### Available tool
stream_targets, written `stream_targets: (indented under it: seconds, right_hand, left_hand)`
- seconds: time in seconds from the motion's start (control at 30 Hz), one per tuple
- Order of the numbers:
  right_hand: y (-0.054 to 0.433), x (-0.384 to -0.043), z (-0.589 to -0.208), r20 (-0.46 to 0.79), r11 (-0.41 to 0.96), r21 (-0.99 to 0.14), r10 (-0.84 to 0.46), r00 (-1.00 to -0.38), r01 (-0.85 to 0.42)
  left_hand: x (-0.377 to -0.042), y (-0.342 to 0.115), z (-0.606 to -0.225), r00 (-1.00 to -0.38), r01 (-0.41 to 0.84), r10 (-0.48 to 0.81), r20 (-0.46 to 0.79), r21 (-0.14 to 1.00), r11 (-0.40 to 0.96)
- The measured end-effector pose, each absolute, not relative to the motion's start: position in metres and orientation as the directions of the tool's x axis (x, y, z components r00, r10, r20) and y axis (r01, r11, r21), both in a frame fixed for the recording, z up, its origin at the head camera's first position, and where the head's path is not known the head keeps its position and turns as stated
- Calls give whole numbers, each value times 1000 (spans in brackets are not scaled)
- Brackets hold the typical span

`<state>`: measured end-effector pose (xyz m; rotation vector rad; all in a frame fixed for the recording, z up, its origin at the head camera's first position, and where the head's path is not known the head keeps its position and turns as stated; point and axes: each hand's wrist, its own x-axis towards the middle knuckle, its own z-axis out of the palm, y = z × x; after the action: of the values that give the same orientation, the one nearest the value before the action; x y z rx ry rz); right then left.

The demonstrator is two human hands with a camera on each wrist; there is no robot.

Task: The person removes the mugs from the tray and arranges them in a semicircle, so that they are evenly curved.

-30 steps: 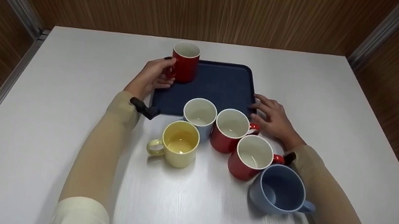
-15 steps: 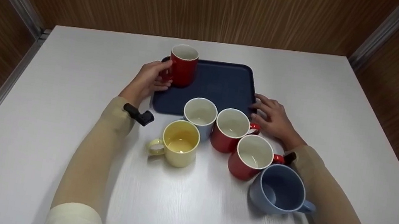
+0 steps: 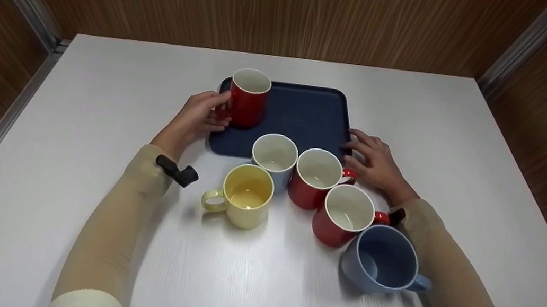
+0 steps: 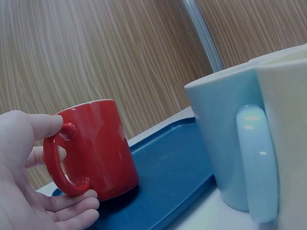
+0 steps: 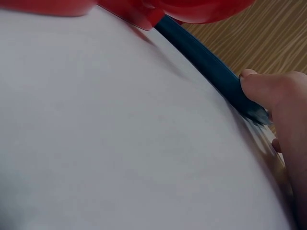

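Observation:
My left hand (image 3: 199,113) grips a red mug (image 3: 247,109) with a white inside by its handle, thumb on top. The mug stands upright at the left part of a dark blue tray (image 3: 306,107); its base is close over the tray surface in the left wrist view. My right hand (image 3: 374,159) rests at the tray's right edge, fingers spread and lightly bent. In the right wrist view its thumb (image 5: 264,88) touches the tray rim (image 5: 206,64).
In front of the tray stand a light blue mug (image 3: 275,162), a yellow mug (image 3: 245,203), two red mugs (image 3: 308,193) and a larger blue mug (image 3: 375,269) by my right forearm. The white table (image 3: 96,123) meets wood-grain walls (image 3: 283,10) at the back and sides.
My left hand has drawn the red mug toward me and slightly left over the tray. The right hand, the tray and the other mugs have stayed in place.

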<state>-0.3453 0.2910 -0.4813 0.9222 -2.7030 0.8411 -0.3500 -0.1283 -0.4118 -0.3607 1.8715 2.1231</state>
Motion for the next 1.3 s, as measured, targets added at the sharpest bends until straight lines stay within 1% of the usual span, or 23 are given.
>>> stream_targets:
  seconds: [0.13, 0.37, 0.57, 0.73, 0.87, 1.3]
  right_hand:
    - [290, -345, -482, 311, 658, -461, -508, -803, -595]
    - [290, -346, -482, 314, 657, -463, -506, -803, -595]
    - [292, -346, -482, 319, 659, -453, -509, -800, -600]
    - [292, -344, -481, 295, 674, -462, -496, -816, -577]
    - [292, -343, -482, 278, 683, -471, -486, -829, -558]
    - [287, -349, -486, 282, 664, -488, -494, -822, -567]
  left_hand:
    - [-344, -133, -412, -928, -373, 53, -369, 920, -120]
    - [-329, -144, -408, -939, -343, 62, -337, 922, -181]
    - [-318, -154, -408, -950, -313, 60, -307, 933, -176]
    - [-310, -160, -411, -961, -275, 67, -267, 941, -196]
    - [-304, -163, -410, -961, -276, 46, -272, 937, -214]
    - [-281, -177, -413, -965, -261, 43, -257, 947, -189]
